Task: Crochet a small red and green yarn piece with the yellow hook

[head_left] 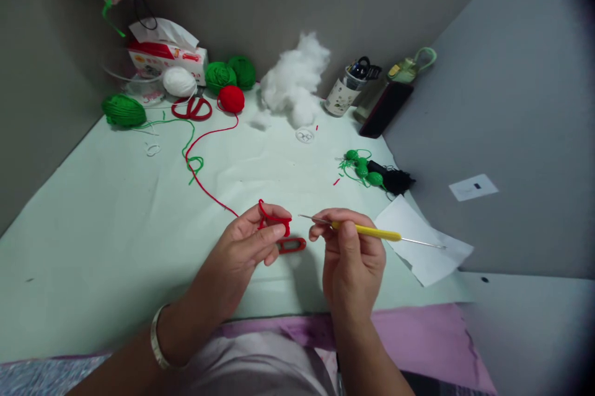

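My left hand point(251, 244) is closed, pinching a loop of red yarn point(274, 220) between thumb and fingers. The strand point(204, 188) runs back across the pale green table point(116, 228) to a red yarn ball point(231, 98). My right hand point(351, 253) is closed on a yellow-handled crochet hook point(372, 232), whose metal tip points left toward the loop, a little short of it. Small red scissors point(292, 245) lie on the table just under my left fingers.
At the back lie green yarn balls point(123, 110) point(230, 74), a white ball point(179, 81), red scissors point(191, 108), a tissue box point(168, 58), white stuffing point(295, 86), and a pen cup point(344, 92). Green crocheted pieces point(362, 168) and white paper point(421, 241) lie right. Grey walls enclose the table.
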Tool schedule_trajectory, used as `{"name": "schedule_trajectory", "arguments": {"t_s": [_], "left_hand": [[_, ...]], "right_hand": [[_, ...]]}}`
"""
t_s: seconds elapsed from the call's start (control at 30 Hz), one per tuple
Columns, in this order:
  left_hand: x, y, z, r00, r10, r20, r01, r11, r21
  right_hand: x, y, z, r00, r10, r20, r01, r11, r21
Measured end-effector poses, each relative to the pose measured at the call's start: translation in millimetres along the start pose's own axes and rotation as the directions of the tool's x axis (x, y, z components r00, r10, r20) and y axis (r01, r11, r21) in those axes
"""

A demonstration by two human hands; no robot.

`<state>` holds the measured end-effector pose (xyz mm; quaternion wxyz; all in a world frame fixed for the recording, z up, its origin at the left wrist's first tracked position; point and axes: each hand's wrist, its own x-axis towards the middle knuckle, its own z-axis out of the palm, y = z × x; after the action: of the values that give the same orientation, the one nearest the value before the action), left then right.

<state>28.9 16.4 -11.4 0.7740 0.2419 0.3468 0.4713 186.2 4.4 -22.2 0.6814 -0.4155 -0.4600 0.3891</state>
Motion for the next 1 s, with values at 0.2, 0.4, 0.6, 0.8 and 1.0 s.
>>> {"name": "schedule_trajectory", "arguments": {"t_s": [0.2, 0.4, 0.6, 0.8, 1.0], "left_hand": [[0.3, -0.6, 0.7, 1.000, -0.021, 0.001, 0.021, 1.000, -0.012], [0.2, -1.6, 0.7, 1.000, -0.021, 0.023, 0.022, 1.000, -0.019], [0.0, -1.7, 0.0, 1.000, -0.014, 0.015, 0.014, 1.000, 0.001], [0.2, -1.3, 1.5, 1.000, -0.015, 0.015, 0.014, 1.000, 0.024], [0.5, -0.8, 2.4, 1.000, 0.002, 0.005, -0.002, 0.999, 0.035]], "right_hand": [[-3.8, -3.1, -1.2, 0.998, -0.009, 0.067, 0.010, 1.000, -0.016], [-5.2, -2.6, 0.0, 0.998, 0.005, 0.065, -0.003, 1.000, -0.027], [-5.3, -3.2, 0.0, 0.997, -0.003, 0.074, 0.005, 1.000, -0.029], [-5.3, -4.5, 0.5, 0.997, -0.014, 0.076, 0.017, 0.999, -0.043], [-5.1, -4.4, -0.1, 0.998, -0.010, 0.062, 0.015, 0.998, -0.069]]}}
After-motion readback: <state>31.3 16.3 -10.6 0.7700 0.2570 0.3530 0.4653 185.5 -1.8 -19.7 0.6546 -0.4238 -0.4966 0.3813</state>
